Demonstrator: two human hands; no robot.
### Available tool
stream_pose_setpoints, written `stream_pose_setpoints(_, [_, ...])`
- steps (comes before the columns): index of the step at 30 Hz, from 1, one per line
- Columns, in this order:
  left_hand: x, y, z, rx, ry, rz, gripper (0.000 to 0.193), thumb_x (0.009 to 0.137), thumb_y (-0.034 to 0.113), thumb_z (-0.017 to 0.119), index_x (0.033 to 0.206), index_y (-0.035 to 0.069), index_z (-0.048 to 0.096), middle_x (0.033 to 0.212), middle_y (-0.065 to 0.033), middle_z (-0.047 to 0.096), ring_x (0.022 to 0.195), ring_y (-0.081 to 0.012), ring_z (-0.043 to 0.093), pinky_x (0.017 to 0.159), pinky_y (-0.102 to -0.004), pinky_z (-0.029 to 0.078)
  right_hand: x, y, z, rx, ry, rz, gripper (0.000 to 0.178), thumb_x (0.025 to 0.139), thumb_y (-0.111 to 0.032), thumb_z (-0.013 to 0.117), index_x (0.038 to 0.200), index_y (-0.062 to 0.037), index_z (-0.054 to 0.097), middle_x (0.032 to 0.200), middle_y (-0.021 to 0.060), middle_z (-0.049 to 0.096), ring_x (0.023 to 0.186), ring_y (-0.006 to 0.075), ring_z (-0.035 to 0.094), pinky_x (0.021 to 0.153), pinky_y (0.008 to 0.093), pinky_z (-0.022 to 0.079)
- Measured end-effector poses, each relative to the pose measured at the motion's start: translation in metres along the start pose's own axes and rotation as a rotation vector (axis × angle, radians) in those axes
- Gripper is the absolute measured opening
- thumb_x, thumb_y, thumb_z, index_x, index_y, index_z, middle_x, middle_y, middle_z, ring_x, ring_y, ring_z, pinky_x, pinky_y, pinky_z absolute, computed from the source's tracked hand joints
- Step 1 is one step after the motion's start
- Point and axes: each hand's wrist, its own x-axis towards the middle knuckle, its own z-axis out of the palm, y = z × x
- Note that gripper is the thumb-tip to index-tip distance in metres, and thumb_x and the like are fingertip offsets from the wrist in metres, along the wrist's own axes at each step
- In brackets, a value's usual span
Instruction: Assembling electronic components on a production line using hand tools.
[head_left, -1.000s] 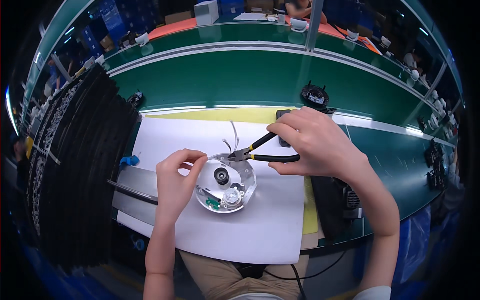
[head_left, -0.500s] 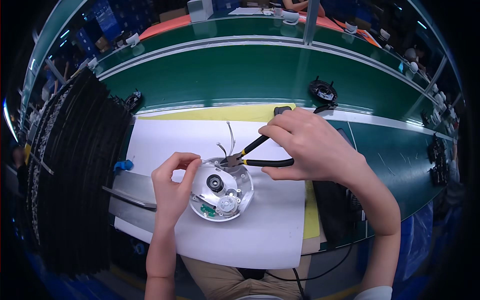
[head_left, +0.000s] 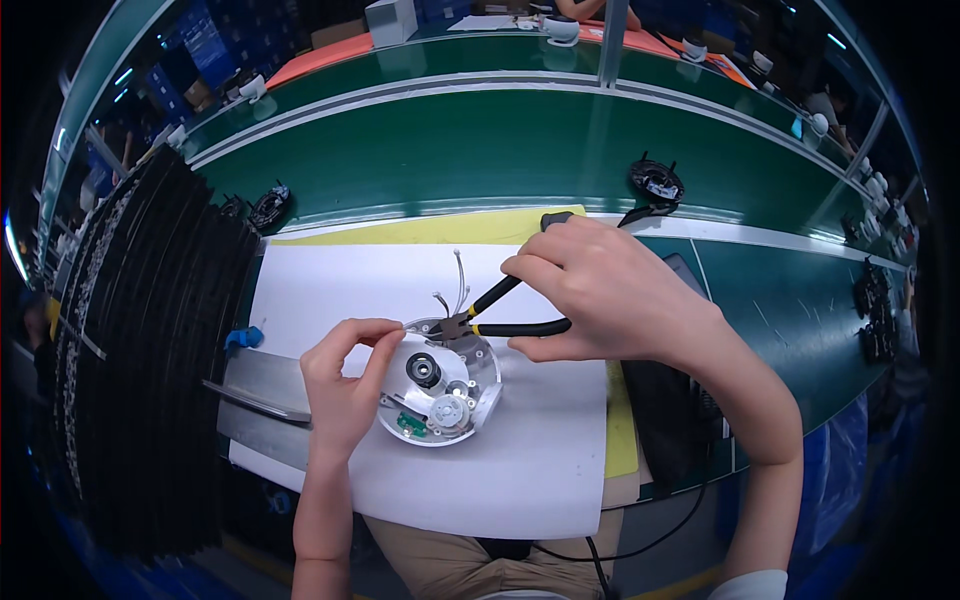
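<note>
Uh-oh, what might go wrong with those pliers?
The pliers in the right hand have their tips close to the left hand, so a slip might pinch a finger. Thin wires stick up near the pliers' head, so one could perhaps get nicked by accident.

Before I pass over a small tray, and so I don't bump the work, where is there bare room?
Bare: the white sheet between the round housing and the sheet's near edge; the green surface behind the yellow sheet, between the black assemblies. Crowded: around the housing, where the left hand, right hand and pliers meet.
</note>
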Motion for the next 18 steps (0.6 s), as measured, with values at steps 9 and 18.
stream_pose_setpoints(9, [0.0000, 0.0005, 0.0013, -0.003, 0.001, 0.007, 0.007, 0.076, -0.003, 0.064, 0.083, -0.002, 0.066, 0.077, -0.0093, 0.067, 0.069, -0.0148, 0.063, 0.065, -0.0243, 0.048, 0.0007, 0.0012, 0.0007, 0.000, 0.026, -0.015, 0.043, 0.065, -0.031, 0.075, 0.092, -0.0005, 0.060, 0.080, 0.0108, 0.060, 0.077, 0.0263, 0.058, 0.072, 0.0346, 0.046])
stream_pose_setpoints(18, [-0.0013, -0.0005, 0.0014, -0.012, -0.003, 0.006, 0.008, 0.076, -0.004, 0.064, 0.083, -0.003, 0.066, 0.077, -0.0098, 0.067, 0.069, -0.0150, 0.063, 0.065, -0.0242, 0.048, 0.0042, 0.0028, -0.0013, 0.015, 0.020, -0.063, 0.040, 0.064, -0.029, 0.075, 0.087, 0.0007, 0.061, 0.076, 0.0101, 0.060, 0.073, 0.0259, 0.058, 0.071, 0.0348, 0.047])
